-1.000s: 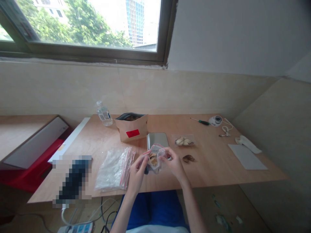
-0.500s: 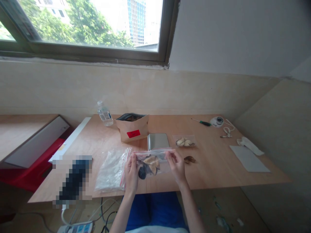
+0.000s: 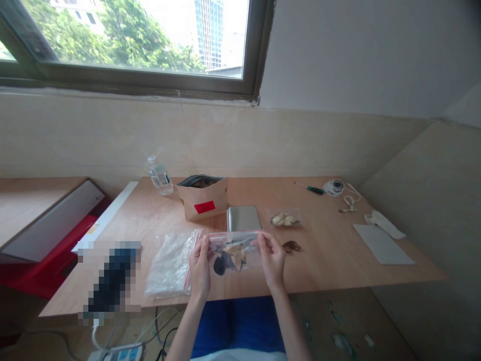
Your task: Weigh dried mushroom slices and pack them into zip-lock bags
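Both of my hands hold up a clear zip bag (image 3: 251, 258) by the two ends of its red-lined top strip. My left hand (image 3: 199, 265) pinches the left end, and my right hand (image 3: 272, 255) grips the right end between thumb and fingers. Inside the bag lie dried mushroom pieces (image 3: 235, 255), pale tan and dark. Just left of my left hand is a stack of clear zip bags (image 3: 169, 265). To the right of my right hand, a few brown dried pieces (image 3: 291, 246) rest on the table. Behind the held bag is a flat silver scale (image 3: 243, 218).
A brown paper pouch (image 3: 203, 198) with a red label stands open beside a plastic bottle (image 3: 160, 175). Another filled zip bag (image 3: 284, 218) lies behind the brown pieces. Farther right are a screwdriver (image 3: 314, 189), a white camera (image 3: 333, 187), and a white sheet (image 3: 383, 244).
My right hand's grip has shifted slightly left along the bag's top strip, to its corner. The view has turned slightly. Both hands still hold the bag.
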Tool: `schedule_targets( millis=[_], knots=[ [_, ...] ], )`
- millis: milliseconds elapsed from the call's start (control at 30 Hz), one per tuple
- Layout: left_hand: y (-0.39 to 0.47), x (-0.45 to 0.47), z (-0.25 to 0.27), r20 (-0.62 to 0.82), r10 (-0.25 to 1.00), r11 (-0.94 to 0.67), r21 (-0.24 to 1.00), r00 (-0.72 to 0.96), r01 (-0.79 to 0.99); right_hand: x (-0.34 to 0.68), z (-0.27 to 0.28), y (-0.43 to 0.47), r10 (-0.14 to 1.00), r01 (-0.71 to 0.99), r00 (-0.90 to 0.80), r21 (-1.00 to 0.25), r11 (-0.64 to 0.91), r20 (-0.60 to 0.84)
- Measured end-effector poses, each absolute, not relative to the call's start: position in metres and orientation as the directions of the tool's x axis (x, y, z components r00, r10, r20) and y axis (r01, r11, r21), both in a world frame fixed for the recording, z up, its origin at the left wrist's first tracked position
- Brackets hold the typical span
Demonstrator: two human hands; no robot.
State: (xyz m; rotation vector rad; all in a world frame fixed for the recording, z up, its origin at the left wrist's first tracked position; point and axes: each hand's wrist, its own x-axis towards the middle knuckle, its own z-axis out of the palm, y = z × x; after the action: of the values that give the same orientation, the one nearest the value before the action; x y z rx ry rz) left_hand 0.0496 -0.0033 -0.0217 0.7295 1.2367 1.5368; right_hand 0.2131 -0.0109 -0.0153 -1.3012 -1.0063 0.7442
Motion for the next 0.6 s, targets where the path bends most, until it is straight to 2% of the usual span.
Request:
schedule_targets(
  millis=[233,433,600],
  knots=[
    [-0.006,0.039,-0.012,0.037,0.952,-0.078,0.989,-0.302,-0.126,0.216,-0.015,-0.017,0.861,0.131,0.456,-0.974,0.183,0.223],
    [-0.010,0.036,-0.008,0.031,0.963,-0.078,0.983,-0.268,-0.167,0.218,-0.017,-0.017,0.883,0.081,0.445,-0.989,0.126,0.149],
    [-0.011,0.044,-0.012,0.035,0.938,-0.126,0.961,-0.344,-0.244,0.216,-0.020,-0.015,0.905,0.047,0.405,-0.991,0.122,0.131]
  ],
)
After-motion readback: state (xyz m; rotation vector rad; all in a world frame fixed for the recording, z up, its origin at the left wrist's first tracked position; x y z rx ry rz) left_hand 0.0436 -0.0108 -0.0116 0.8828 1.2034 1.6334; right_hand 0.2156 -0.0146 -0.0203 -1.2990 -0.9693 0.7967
